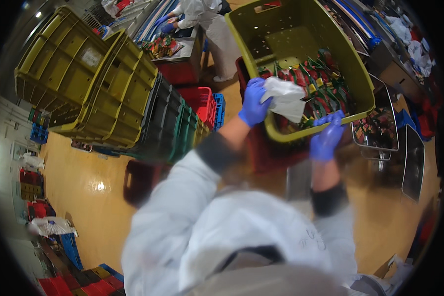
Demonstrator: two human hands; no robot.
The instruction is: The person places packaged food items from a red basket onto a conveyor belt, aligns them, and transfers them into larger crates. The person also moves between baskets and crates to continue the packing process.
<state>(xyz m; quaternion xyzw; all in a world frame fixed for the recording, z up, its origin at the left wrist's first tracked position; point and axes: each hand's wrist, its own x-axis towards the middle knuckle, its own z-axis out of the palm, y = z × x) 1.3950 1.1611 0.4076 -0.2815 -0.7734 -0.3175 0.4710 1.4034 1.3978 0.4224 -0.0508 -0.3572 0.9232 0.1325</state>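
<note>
My left hand (255, 101), in a blue glove, is closed on a folded white cloth (285, 96), at the near left of a large olive-green plastic crate (256, 47). I cannot tell whether the cloth is fabric or paper. My right hand (326, 135), gloved in blue too, grips the crate's near rim, fingers curled over the edge. Inside the crate lie many small red and green packets (325, 86), partly covered by the cloth. Underneath, a dark red crate (271, 153) shows in part.
Nested olive crates (79, 74) and dark green ones stand stacked at my left. Beyond them are a red crate (198, 101) and a blue crate (219, 111). A co-worker (217, 34) stands at a counter with packets (163, 45). Metal-framed carts (377, 118) are on the right.
</note>
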